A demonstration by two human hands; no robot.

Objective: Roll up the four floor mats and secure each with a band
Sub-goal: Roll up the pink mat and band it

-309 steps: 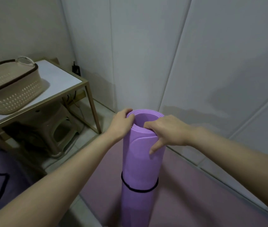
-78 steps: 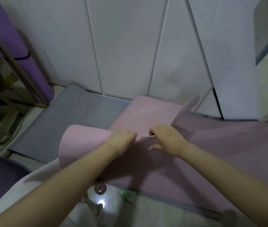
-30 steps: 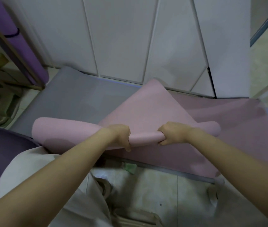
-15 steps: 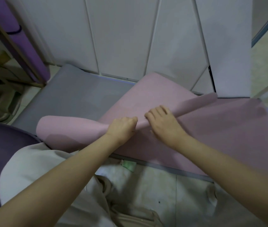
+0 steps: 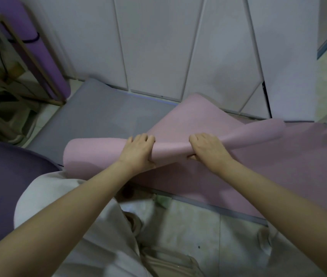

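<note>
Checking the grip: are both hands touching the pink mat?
Touching. The head view shows left hand and right hand both curled round the rolled pink mat.

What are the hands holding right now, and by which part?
The pink mat: the left hand and the right hand each grip its rolled end, near the roll's middle.

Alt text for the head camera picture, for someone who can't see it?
A person's left hand and right hand grip a partly rolled pink floor mat lying over a grey mat. A rolled purple mat with a black band leans upper left.
</note>
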